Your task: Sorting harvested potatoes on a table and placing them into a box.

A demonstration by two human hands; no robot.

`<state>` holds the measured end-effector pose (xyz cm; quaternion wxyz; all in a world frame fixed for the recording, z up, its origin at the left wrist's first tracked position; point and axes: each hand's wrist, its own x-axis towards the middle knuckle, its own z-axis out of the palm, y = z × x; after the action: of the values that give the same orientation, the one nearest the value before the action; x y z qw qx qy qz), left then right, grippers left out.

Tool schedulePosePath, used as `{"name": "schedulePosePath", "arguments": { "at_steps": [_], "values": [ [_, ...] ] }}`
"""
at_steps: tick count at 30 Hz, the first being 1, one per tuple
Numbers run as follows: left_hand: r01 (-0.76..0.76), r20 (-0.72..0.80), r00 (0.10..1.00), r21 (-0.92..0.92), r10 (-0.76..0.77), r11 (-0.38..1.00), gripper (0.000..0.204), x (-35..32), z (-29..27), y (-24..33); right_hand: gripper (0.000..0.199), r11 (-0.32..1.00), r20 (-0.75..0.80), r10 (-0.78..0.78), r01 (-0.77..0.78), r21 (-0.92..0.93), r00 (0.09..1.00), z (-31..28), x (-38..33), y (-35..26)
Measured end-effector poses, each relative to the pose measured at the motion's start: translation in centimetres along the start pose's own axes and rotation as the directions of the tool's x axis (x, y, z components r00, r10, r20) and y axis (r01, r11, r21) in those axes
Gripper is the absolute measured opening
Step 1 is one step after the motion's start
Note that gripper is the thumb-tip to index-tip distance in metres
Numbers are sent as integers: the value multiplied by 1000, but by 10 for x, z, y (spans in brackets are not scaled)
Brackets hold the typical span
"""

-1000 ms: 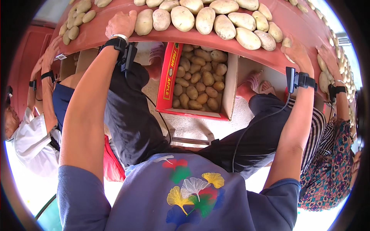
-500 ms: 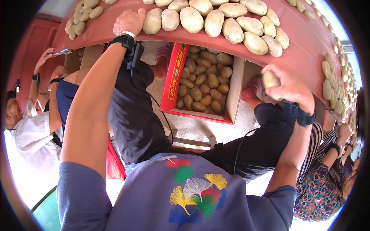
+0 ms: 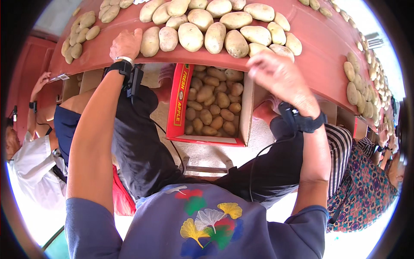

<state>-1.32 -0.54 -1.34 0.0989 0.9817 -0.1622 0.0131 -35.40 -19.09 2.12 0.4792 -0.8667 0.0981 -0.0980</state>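
Currently, on my head feed, the left hand [image 3: 126, 43] rests on the near edge of the curved red conveyor surface [image 3: 319, 39], fingers loosely curled over the rim; its fingertips lie just beside a pale tan oval potato [image 3: 150, 41] in the nearest row. I cannot tell whether it grips anything. A black wrist strap [image 3: 125, 69] sits below that hand.

The right hand [image 3: 282, 77] is raised in front of the conveyor edge, blurred, fingers bent and partly spread, near a potato at the rim [image 3: 276, 49]. The blur stops me from saying whether it pinches or merely touches it. A black band [image 3: 304, 121] wraps that wrist, with a thin cable hanging from it.

Below the conveyor, between the two forearms, stands an open red-sided cardboard box [image 3: 179, 103] holding many small brown potatoes [image 3: 211, 103], filled well up its walls.

More potatoes lie in loose rows across the conveyor [image 3: 215, 21]. Another person's hand [image 3: 43, 80] reaches to the conveyor at far left; a patterned sleeve [image 3: 366, 190] shows at right.
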Motion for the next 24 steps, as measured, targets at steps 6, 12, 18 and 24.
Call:
{"name": "schedulePosePath", "arguments": {
  "at_steps": [6,12,18,24],
  "values": [
    [-7,-16,1000,-14,7,1000,58,1,1,-2,29,845,-552,-34,-271,-461,833,-72,22,49],
    [-2,-45,999,3,2,1000,58,1,1,0,51,708,-422,212,-436,-556,882,-89,35,94],
    [-1,-16,1000,4,1,1000,58,1,2,0,52,710,-354,291,-448,-543,889,-98,24,99],
    [-12,-11,1000,12,12,1000,58,2,2,-1,44,605,-467,315,-554,-572,826,-113,-13,106]
  ]
}}
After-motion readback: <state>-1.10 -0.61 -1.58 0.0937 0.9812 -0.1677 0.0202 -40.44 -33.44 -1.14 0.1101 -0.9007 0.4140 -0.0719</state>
